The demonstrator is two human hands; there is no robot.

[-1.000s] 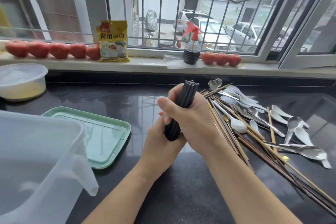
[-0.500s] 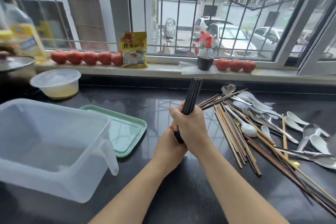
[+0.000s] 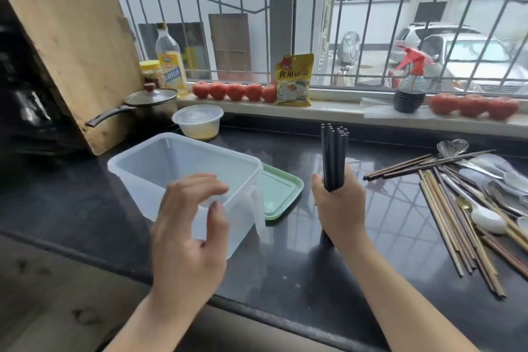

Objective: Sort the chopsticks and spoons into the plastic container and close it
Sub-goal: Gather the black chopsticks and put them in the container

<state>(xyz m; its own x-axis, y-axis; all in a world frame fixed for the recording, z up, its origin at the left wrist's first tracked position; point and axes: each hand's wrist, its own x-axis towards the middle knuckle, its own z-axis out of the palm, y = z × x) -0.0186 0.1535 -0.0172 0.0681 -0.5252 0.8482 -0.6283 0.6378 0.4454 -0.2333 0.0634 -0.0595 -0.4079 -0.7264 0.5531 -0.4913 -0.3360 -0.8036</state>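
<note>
Head view, only one: right hand [image 3: 338, 203] is clenched round a bundle of black chopsticks [image 3: 333, 157], held upright w/ the lower ends down on the counter [image 3: 300, 260], about mid-counter. Left hand [image 3: 188, 226] is released, fingers spread and relaxed, at the near wall of the clear plastic container [image 3: 183, 177]; contact w/ the rim can't be told. Container sits open toward the counter's left side, apparently nothing in it; its green lid [image 3: 278, 194] lies flat just beside it on the right, partly tucked behind. Rest of the chopsticks and spoons [image 3: 468, 197] lie heaped at the right edge. Step in hand, I'd say: first sorted bundle ready, abt to go in. Next move calls for steadying the container w/ the left hand, then tipping the bundle over and laying it along the long side. Readable writing: yellow packet [image 3: 294, 80] on the windowsill shows "食用", rest blurred; oil bottle [image 3: 170, 61] label illegible.
</note>
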